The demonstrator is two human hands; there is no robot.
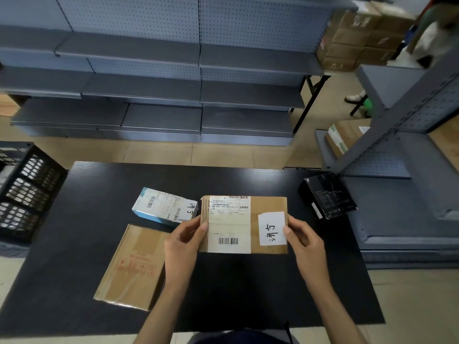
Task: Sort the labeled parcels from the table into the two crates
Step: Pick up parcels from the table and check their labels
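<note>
I hold a brown cardboard parcel [265, 207] above the black table [99, 194], its face with a white shipping label and a handwritten white sticker turned up. My left hand [185, 240] grips its left edge and my right hand [304, 238] grips its right edge. A white and light-blue box [164, 207] with labels lies on the table behind my left hand. A flat brown parcel [129, 266] with red print lies at the front left. A black box [326, 198] sits at the table's right edge. One black crate [27, 189] stands left of the table.
Grey pegboard shelving [161, 83] runs along the far side and another shelf unit [402, 135] stands at the right. Cardboard boxes [357, 36] are stacked at the back right, where a person [432, 38] stands. A brown box [345, 137] lies on the low right shelf.
</note>
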